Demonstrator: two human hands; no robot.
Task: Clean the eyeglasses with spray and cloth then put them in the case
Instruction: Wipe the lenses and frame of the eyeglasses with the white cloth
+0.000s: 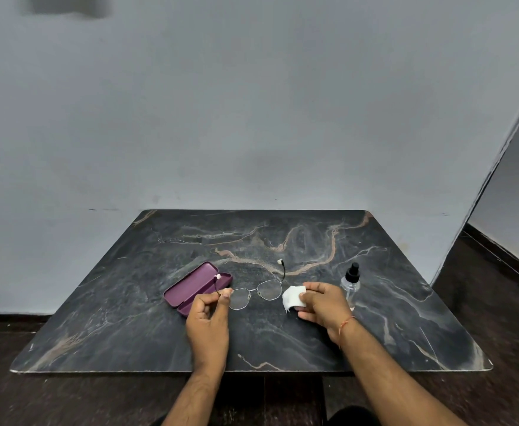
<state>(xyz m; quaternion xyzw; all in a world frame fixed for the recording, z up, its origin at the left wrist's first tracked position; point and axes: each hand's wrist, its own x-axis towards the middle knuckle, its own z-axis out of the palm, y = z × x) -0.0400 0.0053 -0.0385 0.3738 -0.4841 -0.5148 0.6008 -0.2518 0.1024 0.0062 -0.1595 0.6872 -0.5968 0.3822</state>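
Both forearms were bare, no sleeves reaching into view at all. The right hand [319,302] had a thin orange-red thread [345,321] tied round its wrist. The left hand [207,321] wore nothing, no ring or band.

Your worktop [282,333] looks like dark polished stone with pale veins. The eyeglasses [253,295] have a thin metal frame and clear lenses. The case [190,285] is matt purple, the cloth [292,298] white and soft, the spray bottle [350,285] clear plastic with a black cap.
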